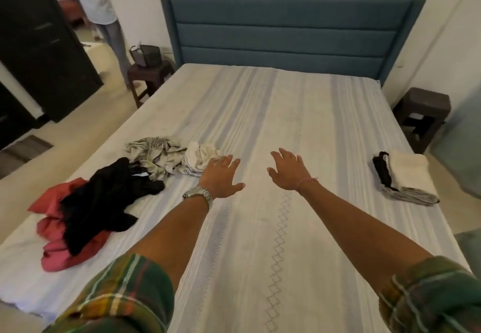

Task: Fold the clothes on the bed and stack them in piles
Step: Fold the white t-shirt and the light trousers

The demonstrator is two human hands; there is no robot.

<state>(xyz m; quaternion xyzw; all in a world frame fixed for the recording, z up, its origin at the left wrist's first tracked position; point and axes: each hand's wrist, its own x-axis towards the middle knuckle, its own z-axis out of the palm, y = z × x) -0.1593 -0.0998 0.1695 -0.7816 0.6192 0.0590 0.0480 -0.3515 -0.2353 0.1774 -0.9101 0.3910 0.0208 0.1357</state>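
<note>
Both hands reach out mid-frame, fingers spread, holding nothing: left hand [221,175] just beside a crumpled white cotton garment [199,158]; right hand [287,171] over bare striped bedspread [260,114]. Garment looks light, limp; best pinched at a hem or corner. Open bed centre gives spreading room; folded pile [406,176] sits near the right edge.
</note>
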